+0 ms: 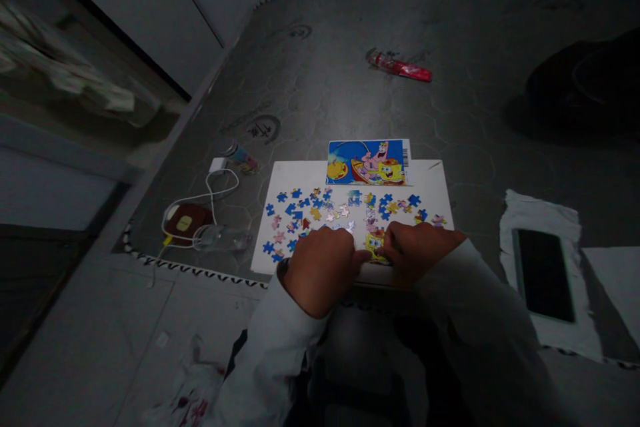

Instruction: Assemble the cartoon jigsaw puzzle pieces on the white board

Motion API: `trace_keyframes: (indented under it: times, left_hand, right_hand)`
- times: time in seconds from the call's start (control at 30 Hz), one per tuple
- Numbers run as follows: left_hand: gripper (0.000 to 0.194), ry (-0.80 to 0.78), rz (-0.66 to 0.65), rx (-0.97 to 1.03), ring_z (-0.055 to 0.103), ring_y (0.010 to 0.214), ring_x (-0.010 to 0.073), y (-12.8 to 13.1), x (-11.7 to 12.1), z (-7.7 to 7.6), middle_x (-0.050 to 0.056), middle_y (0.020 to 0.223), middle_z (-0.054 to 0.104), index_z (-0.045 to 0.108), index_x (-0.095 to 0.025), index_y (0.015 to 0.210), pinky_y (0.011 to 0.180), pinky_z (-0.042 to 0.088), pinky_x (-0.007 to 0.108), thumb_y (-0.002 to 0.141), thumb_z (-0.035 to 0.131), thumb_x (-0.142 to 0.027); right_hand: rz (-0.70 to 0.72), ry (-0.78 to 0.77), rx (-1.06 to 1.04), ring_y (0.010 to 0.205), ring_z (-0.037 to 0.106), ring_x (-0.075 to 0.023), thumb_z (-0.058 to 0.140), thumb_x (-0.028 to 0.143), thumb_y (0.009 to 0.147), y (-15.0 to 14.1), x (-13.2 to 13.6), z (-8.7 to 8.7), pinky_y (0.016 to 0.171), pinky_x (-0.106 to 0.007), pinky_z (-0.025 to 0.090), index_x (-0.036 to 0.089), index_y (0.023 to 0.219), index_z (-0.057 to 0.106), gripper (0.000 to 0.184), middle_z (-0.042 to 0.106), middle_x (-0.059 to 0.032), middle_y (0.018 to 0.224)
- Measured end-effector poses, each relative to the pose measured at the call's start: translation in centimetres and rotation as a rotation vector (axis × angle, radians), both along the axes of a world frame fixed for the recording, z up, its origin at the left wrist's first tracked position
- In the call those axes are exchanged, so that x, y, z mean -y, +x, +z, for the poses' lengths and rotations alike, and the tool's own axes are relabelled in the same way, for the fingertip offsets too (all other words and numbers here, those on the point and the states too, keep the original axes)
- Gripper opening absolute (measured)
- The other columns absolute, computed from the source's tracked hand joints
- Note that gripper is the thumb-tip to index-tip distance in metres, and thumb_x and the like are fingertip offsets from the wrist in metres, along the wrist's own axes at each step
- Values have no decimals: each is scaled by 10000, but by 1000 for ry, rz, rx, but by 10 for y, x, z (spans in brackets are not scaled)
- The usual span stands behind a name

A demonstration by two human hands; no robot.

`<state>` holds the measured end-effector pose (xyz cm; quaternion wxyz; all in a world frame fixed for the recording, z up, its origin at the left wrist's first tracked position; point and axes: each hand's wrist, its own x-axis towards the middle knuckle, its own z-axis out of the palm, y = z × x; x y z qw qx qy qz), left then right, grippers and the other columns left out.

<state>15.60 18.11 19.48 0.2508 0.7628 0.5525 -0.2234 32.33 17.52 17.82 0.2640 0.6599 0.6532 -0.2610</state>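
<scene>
My left hand (323, 263) is curled, its thumb reaching right to the lower edge of a small joined group of jigsaw puzzle pieces (374, 241) with a yellow cartoon face. From the other side, my right hand (417, 248) bends its fingers down onto the same pieces. Both hands are closed, and their fingertips partly cover the pieces. Everything rests on a white board (297, 175). Loose blue pieces (295, 208) lie scattered to the left, and more loose pieces (393, 205) lie to the right. Behind them is the picture card (367, 163) showing cartoon figures in a boat.
A phone (544, 275) lies on white cloth at the right. On the left are a clear bottle (223, 239), a brown box (187, 223) with a white cable, and a colourful tube (243, 157). A red item (400, 67) lies farther back; a dark bulky object (585, 83) stands far right.
</scene>
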Motion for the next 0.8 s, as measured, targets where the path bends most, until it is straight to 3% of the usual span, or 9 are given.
trace_keyframes:
  times: [0.17, 0.4, 0.53, 0.8]
  left_hand:
    - [686, 8, -10, -18, 840, 1190, 393, 5, 0, -2, 189, 1088, 878, 853, -151, 1285, 938, 636, 458, 1178, 457, -701]
    - [607, 19, 25, -47, 838, 1234, 397, 8, -2, -7, 194, 1145, 877, 851, -167, 1284, 981, 654, 469, 1170, 526, -666]
    - [552, 19, -18, -33, 838, 1231, 388, 7, -3, -9, 187, 1145, 875, 851, -171, 1284, 980, 654, 460, 1175, 549, -620]
    - [389, 18, -62, -30, 837, 1211, 388, 5, 4, 1, 184, 1148, 869, 865, -178, 1268, 963, 649, 454, 1150, 659, -486]
  right_hand:
    - [40, -32, -17, 1277, 807, -404, 504, 433, 1155, -1, -1, 1, 938, -498, 616, 251, 1384, 746, 380, 842, -182, 1352]
    - [38, -41, -26, 1281, 804, -405, 517, 398, 1144, -1, -1, -2, 942, -510, 612, 255, 1368, 757, 358, 844, -170, 1343]
    - [32, -38, -17, 1270, 806, -413, 514, 407, 1149, -1, 0, -2, 928, -513, 608, 246, 1367, 752, 361, 840, -181, 1345]
    - [11, -57, -17, 1309, 793, -401, 530, 409, 1157, -4, -4, 1, 954, -503, 596, 259, 1339, 759, 328, 840, -160, 1359]
